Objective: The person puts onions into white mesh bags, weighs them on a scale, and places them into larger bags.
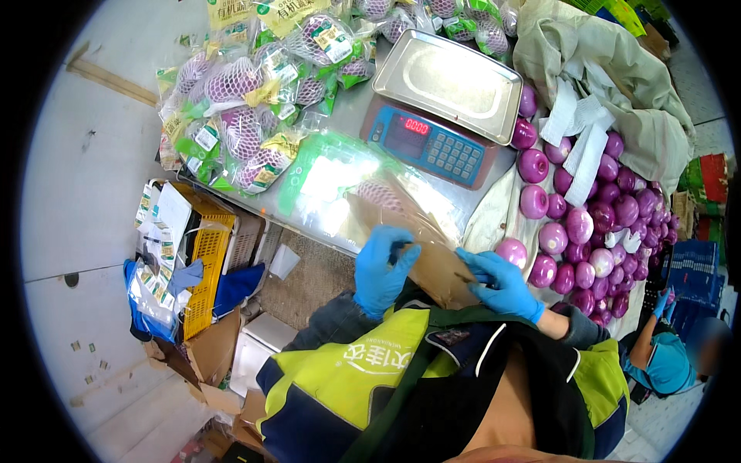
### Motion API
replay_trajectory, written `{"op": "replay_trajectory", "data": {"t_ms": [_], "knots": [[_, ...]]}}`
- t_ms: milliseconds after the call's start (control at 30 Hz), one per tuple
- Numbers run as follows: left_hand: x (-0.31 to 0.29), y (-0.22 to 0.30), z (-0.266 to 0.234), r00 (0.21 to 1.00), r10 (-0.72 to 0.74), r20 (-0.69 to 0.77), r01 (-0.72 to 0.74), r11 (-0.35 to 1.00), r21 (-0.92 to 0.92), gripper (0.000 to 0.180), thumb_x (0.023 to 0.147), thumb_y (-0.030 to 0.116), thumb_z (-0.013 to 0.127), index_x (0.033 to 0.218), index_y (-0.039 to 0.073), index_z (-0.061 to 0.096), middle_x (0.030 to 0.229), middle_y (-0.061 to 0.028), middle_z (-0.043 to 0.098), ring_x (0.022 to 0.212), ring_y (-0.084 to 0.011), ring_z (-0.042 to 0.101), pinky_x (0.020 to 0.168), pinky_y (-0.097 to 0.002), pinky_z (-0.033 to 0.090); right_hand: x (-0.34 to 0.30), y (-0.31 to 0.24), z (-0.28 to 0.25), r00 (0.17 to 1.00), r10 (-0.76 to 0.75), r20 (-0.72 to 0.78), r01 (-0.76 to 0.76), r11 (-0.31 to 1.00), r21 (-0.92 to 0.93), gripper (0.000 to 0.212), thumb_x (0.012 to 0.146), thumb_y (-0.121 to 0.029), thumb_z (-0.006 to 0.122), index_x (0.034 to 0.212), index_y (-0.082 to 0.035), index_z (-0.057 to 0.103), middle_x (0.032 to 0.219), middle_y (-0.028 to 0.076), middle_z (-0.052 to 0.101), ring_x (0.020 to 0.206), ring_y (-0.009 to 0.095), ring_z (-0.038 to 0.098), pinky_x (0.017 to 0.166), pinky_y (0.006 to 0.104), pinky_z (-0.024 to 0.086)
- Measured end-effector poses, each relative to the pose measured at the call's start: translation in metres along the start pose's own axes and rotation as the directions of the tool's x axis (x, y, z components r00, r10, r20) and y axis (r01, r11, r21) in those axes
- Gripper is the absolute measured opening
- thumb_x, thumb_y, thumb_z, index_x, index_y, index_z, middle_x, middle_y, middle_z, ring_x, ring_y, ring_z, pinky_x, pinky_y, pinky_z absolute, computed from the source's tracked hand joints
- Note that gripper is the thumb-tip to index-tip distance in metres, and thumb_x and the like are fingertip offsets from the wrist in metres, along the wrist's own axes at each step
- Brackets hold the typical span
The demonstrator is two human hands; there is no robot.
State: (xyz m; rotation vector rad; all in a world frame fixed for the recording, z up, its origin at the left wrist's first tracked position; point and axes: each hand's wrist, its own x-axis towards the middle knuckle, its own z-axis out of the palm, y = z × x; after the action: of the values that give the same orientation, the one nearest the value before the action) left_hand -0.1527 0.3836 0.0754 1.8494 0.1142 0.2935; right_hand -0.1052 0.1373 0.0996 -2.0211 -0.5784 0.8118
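Note:
A clear packing bag with a brownish tint [438, 268] stretches from the table edge toward my chest. Inside or under its film, at the far end, shows a purple onion in a white foam net [378, 194]; glare hides which. My left hand [382, 272], in a blue glove, is curled at the bag's left edge, thumb and fingers closing on it. Gloved in blue too, my right hand [503, 288] pinches the bag's right edge. Flat beyond them lies green-printed clear film [302, 171], partly washed out by reflections.
A blue scale [432, 143] with a metal pan [449, 83] stands beyond the bag. Loose peeled purple onions [580, 225] lie at right beside a whitish sack [602, 54]. Bagged netted onions [243, 131] pile up at far left. A yellow crate [208, 255] stands left; another person [664, 359] is at far right.

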Motion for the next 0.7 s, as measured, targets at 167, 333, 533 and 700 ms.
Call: {"op": "replay_trajectory", "data": {"t_ms": [167, 333, 533, 700], "knots": [[-0.006, -0.041, -0.016, 0.965, 0.201, 0.166, -0.214, 0.975, 0.064, 0.100, 0.061, 0.048, 0.087, 0.136, -0.001, 0.041, 0.133, -0.0212, 0.042, 0.122, -0.0380, 0.043, 0.103, -0.0472, 0.036, 0.013, -0.059, -0.049, 0.933, -0.165, -0.319, 0.142, 0.985, -0.095, 0.040, 0.081, 0.001, 0.064, 0.120, -0.007, 0.066, 0.087, 0.009, 0.061, 0.073, 0.018, 0.058, 0.069, 0.0269, 0.046], [0.033, -0.073, 0.029, 0.873, 0.429, 0.231, -0.470, 0.867, 0.166, 0.118, 0.058, 0.052, 0.086, 0.145, -0.003, 0.029, 0.145, -0.0268, 0.034, 0.132, -0.0437, 0.036, 0.111, -0.0494, 0.029, 0.030, -0.103, -0.091, 0.916, -0.273, -0.294, 0.162, 0.922, -0.351, 0.030, 0.081, 0.002, 0.065, 0.110, -0.004, 0.070, 0.088, 0.011, 0.068, 0.071, 0.018, 0.064, 0.064, 0.0266, 0.049], [0.085, -0.069, 0.075, 0.896, 0.229, 0.381, -0.054, 0.907, -0.418, 0.116, 0.059, 0.042, 0.088, 0.150, 0.006, 0.025, 0.146, -0.0230, 0.037, 0.129, -0.0412, 0.042, 0.104, -0.0462, 0.037, 0.009, -0.154, -0.148, 0.918, -0.125, -0.376, 0.022, 0.964, -0.266, 0.025, 0.077, 0.004, 0.061, 0.101, 0.002, 0.069, 0.092, 0.011, 0.069, 0.078, 0.014, 0.065, 0.071, 0.0252, 0.052], [0.128, -0.045, 0.125, 0.800, 0.343, 0.493, -0.219, 0.931, -0.292, 0.050, 0.078, 0.024, 0.077, 0.120, 0.004, 0.061, 0.113, -0.0135, 0.064, 0.099, -0.0276, 0.063, 0.080, -0.0353, 0.050, -0.092, -0.164, -0.201, 0.352, -0.232, -0.907, 0.116, 0.972, -0.203, 0.027, 0.077, 0.002, 0.060, 0.103, 0.001, 0.065, 0.094, 0.010, 0.067, 0.085, 0.018, 0.064, 0.079, 0.0265, 0.050]]}}
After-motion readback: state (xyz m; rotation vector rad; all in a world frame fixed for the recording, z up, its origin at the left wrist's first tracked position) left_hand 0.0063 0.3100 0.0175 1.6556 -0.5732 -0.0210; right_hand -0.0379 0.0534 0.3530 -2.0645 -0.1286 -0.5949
